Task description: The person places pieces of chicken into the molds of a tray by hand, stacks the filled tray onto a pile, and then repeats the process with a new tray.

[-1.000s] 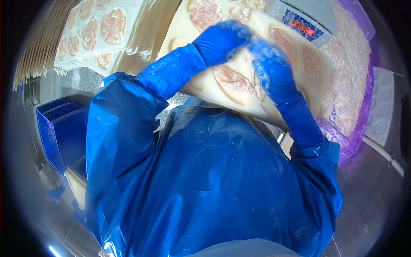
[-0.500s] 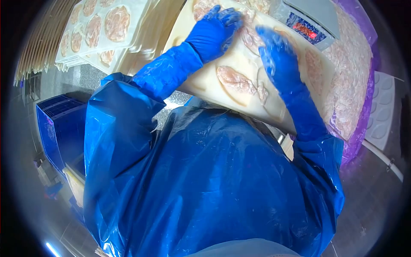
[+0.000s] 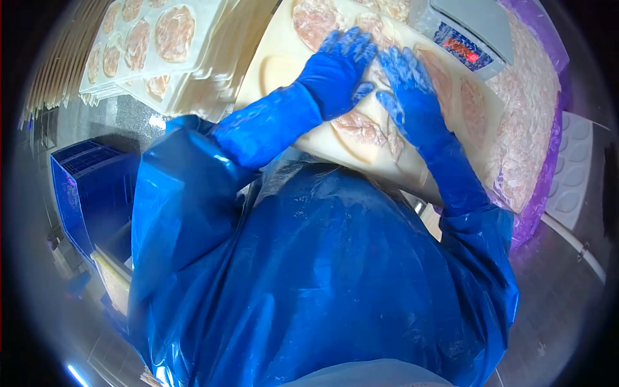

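My left hand (image 3: 340, 72), in a wet blue glove, lies palm down over a white mould tray (image 3: 309, 140) with rounded hollows. Its fingers are stretched out and its thumb stands apart. Beside it, my right hand (image 3: 411, 85) rests flat with fingers extended, over the same hollow's pale raw meat, which looks like chicken (image 3: 372, 27). The hands hide much of this meat. Just below them sits another raw meat piece (image 3: 358, 128), with loose shreds at its right end. More meat fills the hollows at the upper left (image 3: 316, 24) and right (image 3: 474, 106).
A digital scale (image 3: 471, 35) with red digits stands behind the tray. To its right, a purple-lined container (image 3: 553, 151) holds a large heap of raw meat (image 3: 525, 116). Stacked filled trays (image 3: 138, 80) are at upper left. A blue crate (image 3: 97, 193) sits lower left.
My left hand has moved right and down, closer to my right hand, uncovering the upper-left meat. My right hand has flattened, its fingers now spread over the meat.
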Motion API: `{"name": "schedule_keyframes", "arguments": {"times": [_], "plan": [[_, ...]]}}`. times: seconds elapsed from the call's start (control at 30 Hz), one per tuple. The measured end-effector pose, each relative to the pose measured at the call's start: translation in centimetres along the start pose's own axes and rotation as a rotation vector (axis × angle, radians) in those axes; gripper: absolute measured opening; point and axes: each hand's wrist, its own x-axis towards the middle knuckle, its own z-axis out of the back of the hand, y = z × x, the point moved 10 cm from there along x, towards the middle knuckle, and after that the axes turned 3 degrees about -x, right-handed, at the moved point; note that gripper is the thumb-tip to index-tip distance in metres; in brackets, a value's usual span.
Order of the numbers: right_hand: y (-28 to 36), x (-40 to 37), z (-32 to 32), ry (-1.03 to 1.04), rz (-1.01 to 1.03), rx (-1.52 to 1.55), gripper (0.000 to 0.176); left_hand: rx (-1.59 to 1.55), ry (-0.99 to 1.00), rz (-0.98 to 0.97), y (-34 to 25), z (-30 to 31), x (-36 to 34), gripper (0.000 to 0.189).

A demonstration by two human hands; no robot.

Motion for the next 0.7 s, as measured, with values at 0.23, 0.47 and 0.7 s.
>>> {"name": "schedule_keyframes", "arguments": {"times": [0.23,0.47,0.7], "plan": [[0.7,8.9,1.9,-0.306,-0.070,-0.128,0.060,-0.314,-0.282,0.080,3.4,5.5,-2.0,0.060],[1.2,7.7,-2.3,-0.009,0.078,-0.014,0.075,-0.718,-0.336,0.202,7.0,6.2,-5.0,0.061],[-0.3,5.4,-3.3,-0.108,0.131,-0.057,0.066,-0.451,-0.284,0.211,6.4,8.5,-7.1,0.064]]}}
